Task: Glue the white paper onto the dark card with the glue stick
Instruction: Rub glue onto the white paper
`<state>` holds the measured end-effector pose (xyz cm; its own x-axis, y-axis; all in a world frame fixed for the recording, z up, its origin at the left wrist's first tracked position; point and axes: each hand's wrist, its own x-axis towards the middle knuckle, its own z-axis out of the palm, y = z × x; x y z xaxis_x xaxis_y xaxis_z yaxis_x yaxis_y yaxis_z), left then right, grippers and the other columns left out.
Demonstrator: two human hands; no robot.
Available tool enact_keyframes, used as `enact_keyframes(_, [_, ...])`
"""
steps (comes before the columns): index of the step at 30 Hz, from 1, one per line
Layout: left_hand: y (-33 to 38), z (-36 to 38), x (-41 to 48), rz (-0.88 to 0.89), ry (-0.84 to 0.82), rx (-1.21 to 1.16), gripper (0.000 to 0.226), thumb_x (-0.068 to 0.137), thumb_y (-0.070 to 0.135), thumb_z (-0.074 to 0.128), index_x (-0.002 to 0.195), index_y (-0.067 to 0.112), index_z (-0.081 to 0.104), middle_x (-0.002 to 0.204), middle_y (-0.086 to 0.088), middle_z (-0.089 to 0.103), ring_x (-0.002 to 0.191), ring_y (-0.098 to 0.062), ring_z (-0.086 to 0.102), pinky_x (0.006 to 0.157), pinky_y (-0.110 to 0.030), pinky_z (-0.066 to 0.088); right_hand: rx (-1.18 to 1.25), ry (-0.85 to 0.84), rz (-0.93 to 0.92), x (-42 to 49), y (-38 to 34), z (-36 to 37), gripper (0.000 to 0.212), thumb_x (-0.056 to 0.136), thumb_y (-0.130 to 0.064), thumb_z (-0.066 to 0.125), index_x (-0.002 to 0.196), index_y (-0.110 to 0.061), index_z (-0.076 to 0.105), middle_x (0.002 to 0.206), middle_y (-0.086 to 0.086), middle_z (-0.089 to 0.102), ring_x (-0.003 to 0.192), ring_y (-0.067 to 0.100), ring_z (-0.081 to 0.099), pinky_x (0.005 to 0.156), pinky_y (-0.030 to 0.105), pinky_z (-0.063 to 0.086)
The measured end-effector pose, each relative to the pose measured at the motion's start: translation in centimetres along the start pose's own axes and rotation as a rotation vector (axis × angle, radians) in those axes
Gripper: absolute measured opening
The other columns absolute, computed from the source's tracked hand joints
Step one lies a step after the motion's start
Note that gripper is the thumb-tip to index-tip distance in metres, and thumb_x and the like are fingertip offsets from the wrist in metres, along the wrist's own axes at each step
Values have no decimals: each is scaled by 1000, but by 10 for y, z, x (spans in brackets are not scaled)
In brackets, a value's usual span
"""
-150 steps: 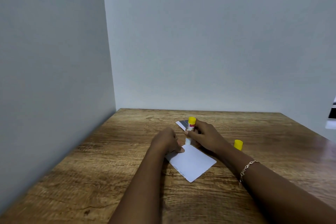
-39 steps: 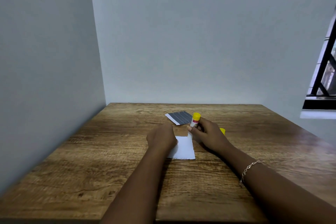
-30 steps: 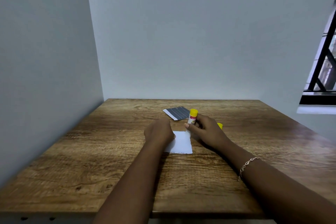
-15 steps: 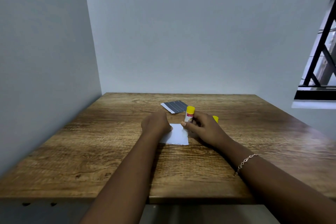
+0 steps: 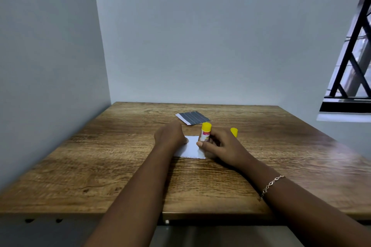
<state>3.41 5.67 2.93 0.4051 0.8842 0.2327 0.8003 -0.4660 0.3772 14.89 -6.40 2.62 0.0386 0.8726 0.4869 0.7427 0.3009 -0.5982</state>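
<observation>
Head view: my right hand (image 5: pixel 222 146) around glue stick (image 5: pixel 205 133), left hand (image 5: pixel 168 138) loosely curved atop white paper (image 5: pixel 191 149), wooden table (image 5: pixel 120 156) beneath, grey walls (image 5: pixel 200 36) beyond.

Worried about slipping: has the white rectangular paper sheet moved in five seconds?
Yes: the white rectangular paper sheet turned from diagonal to roughly square with the wooden table's front edge.

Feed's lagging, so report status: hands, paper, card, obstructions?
Left hand holds white paper down. Right hand grips glue stick, upright at paper's right edge. Dark card lies apart, farther back. Yellow cap by right hand, not blocking.
</observation>
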Motion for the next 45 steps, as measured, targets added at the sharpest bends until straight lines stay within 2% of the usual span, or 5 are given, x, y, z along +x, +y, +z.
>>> enact_keyframes(8, [0, -5, 12, 172, -49, 65, 38, 70, 45, 73, 93, 15, 66, 111, -8, 61, 113, -27, 47, 87, -36, 40, 261, 183, 96, 4, 7, -5, 9, 84, -14, 62, 77, -19, 61, 62, -5, 53, 55, 1, 47, 52, 14, 36])
enact_keyframes(14, [-3, -9, 25, 212, -272, -9, 57, 73, 41, 72, 124, 24, 51, 124, -3, 58, 120, -25, 48, 107, -49, 31, 355, 285, 136, 5, 10, -8, 12, 84, -16, 61, 75, -23, 60, 53, -10, 53, 47, -2, 46, 47, 12, 36])
enact_keyframes(23, [-7, -6, 21, 135, -230, -39, 34, 72, 44, 71, 85, 23, 48, 96, 3, 58, 102, -21, 55, 89, -37, 39, 336, 288, 169, 6, 10, -7, 10, 85, -18, 61, 76, -21, 60, 57, -1, 45, 50, 7, 39, 49, 23, 31])
enact_keyframes(35, [-13, -8, 14, -118, -100, 146, 43, 80, 43, 64, 113, 20, 50, 121, -1, 59, 114, -23, 52, 94, -43, 34, 150, 337, 213, 9, 18, -7, 13, 85, -22, 62, 73, -24, 56, 59, 5, 44, 58, 20, 42, 57, 32, 32])
enact_keyframes(45, [3, -4, 7, 59, -191, 85, 44, 75, 48, 67, 106, 17, 57, 115, 0, 63, 110, -23, 54, 96, -43, 36, 31, 276, 223, 11, 22, -3, 19, 85, -25, 60, 83, -6, 59, 64, 10, 48, 59, 19, 45, 56, 30, 34])
